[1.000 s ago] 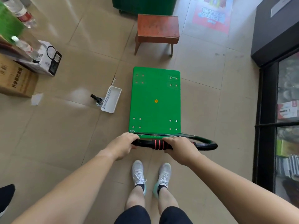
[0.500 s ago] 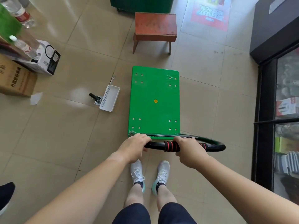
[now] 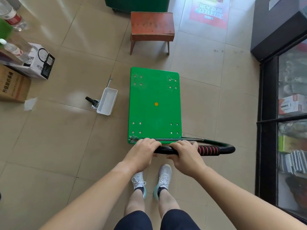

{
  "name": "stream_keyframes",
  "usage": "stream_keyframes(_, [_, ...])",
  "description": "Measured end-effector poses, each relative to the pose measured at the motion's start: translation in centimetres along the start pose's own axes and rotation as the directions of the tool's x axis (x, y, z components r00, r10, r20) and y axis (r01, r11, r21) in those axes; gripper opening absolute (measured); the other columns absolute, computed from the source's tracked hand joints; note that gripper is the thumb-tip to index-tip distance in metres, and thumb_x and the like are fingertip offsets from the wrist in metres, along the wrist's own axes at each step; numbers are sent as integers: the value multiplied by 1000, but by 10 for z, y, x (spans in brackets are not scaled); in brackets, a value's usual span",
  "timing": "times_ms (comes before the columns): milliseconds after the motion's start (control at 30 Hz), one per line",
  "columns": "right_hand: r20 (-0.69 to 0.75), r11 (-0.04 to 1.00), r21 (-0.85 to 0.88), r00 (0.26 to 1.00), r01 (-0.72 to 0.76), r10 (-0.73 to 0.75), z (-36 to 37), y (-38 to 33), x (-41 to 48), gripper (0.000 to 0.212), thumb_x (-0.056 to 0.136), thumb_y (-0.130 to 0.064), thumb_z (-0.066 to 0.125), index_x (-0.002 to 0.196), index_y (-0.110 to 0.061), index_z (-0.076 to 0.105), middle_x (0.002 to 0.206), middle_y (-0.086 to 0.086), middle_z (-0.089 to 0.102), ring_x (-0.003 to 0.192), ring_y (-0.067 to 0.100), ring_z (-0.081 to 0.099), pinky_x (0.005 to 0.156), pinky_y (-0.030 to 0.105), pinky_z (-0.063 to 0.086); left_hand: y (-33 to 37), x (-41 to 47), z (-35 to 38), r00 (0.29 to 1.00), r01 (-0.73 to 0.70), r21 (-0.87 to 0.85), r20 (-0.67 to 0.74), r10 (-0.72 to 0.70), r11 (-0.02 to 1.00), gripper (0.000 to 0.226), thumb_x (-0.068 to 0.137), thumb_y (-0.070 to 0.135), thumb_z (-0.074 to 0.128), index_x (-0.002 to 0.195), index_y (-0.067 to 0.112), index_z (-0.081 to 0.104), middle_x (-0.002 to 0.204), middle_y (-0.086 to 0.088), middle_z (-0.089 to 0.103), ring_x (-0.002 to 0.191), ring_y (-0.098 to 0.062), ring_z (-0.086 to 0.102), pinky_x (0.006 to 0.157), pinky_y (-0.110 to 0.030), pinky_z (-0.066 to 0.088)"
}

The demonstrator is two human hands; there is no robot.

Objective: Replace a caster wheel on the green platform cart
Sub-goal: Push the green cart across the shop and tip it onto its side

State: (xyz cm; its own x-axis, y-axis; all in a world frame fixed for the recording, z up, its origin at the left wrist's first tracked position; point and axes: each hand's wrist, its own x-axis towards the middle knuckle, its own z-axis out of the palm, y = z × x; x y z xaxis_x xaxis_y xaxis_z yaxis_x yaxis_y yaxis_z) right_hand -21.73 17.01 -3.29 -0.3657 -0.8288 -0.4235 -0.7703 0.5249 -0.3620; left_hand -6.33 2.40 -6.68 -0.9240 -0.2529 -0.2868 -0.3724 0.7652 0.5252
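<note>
The green platform cart [image 3: 155, 112] stands upright on the tiled floor in front of me, deck up, with bolt holes at its four corners. Its black handle [image 3: 227, 148] with a red-ribbed grip [image 3: 208, 150] runs across the near end and sticks out to the right. My left hand [image 3: 142, 153] grips the handle at its left end. My right hand [image 3: 185, 155] grips the bar just beside it, left of the red grip. A loose black caster wheel [image 3: 92, 101] lies on the floor left of the cart, beside a white basket [image 3: 107, 103].
A wrench [image 3: 108, 83] pokes out behind the basket. A red wooden stool [image 3: 152, 29] stands beyond the cart, a dark green bin [image 3: 137, 4] behind it. Boxes [image 3: 15, 83] and water bottles [image 3: 11, 15] sit at the left. A black glass-door cabinet [image 3: 282, 113] lines the right. My feet [image 3: 164, 178] are under the handle.
The handle has swung further to the right, so its red grip now lies right of my right hand. Both hands still hold the bar and have come closer together.
</note>
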Motion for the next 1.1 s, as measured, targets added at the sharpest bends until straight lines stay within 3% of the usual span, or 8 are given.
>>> stream_keyframes(167, [-30,997,82,999,-9,11,-12,26,-8,28,86,-44,72,110,-29,69,107,-10,68,109,19,57,88,35,24,2,11,0,1000,-23,-228,-12,21,973,47,93,24,72,137,14,58,134,-3,61,126,-23,52,113,-36,34])
stream_keyframes(367, [-42,988,150,998,-44,51,-33,68,-18,27,83,-36,80,107,-28,71,105,-16,66,109,18,58,94,36,26,0,29,14,990,123,-294,109,-94,948,40,104,17,53,144,18,51,148,1,50,138,-21,42,124,-49,17])
stream_keyframes(533, [-12,986,130,994,-103,106,-54,102,-33,28,80,-30,83,105,-24,73,104,-11,70,106,21,64,100,45,38,33,56,28,998,36,-370,62,-13,928,36,100,4,56,134,13,60,131,-2,59,122,-26,50,112,-31,33])
stream_keyframes(633, [-47,990,42,989,-135,137,-56,104,-39,41,81,-29,81,119,-24,69,122,-8,67,124,19,58,110,45,26,45,63,34,999,31,-405,28,-21,914,40,97,-6,55,133,10,61,128,-3,60,121,-23,51,104,-13,31])
stream_keyframes(767, [-49,993,-92,996,-77,72,-45,68,-28,65,84,-35,75,143,-20,52,137,0,61,130,23,54,109,46,27,57,72,38,1000,-1,-414,21,11,910,37,98,2,59,134,10,62,127,-6,60,120,-26,52,107,-28,36])
stream_keyframes(900, [29,955,-262,988,-139,152,-32,53,-14,38,93,-31,61,129,-24,49,124,-3,63,116,26,59,97,44,35,75,80,43,1000,14,-490,22,-4,872,35,97,7,62,131,12,64,124,-5,63,118,-25,52,108,-33,38])
stream_keyframes(1033, [-4,946,-278,985,-167,173,-34,73,-22,29,96,-36,58,124,-26,57,114,-3,66,109,25,60,88,39,31,74,75,55,992,92,-603,-14,-126,793,52,93,12,71,143,15,56,139,-4,59,130,-15,49,109,-8,26])
stream_keyframes(1100, [-34,952,-246,983,-182,180,-37,84,-28,29,92,-34,64,120,-25,62,107,-2,68,105,28,62,84,39,29,62,73,65,982,146,-563,-13,-186,814,61,94,16,72,150,16,48,149,-4,51,140,-16,42,115,-10,19])
